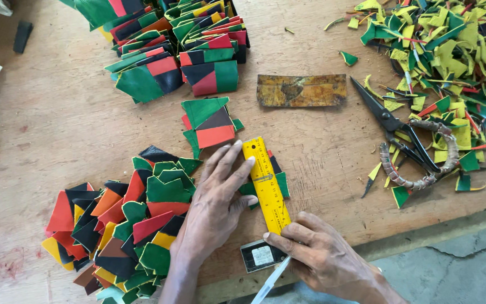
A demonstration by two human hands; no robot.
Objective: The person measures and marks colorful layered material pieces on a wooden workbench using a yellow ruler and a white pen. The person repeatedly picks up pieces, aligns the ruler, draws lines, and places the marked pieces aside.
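Note:
My left hand (216, 204) lies flat with spread fingers, pressing a yellow ruler (265, 183) onto a small green, red and black patchwork piece (280, 181) on the wooden table (57, 129). My right hand (322, 254) rests at the ruler's near end, thumb on the ruler, fingers closed on a thin pale tool (271, 281) that points toward me. A small dark rectangular block with a white label (260, 256) sits just under that hand.
A loose heap of coloured pieces (122, 225) lies at my left. Stacked patchwork pieces (181, 45) sit at the back, a few more (209, 126) in the middle. A worn brown-yellow plate (301, 90), large scissors (409, 143) and a pile of offcuts (451, 50) are to the right.

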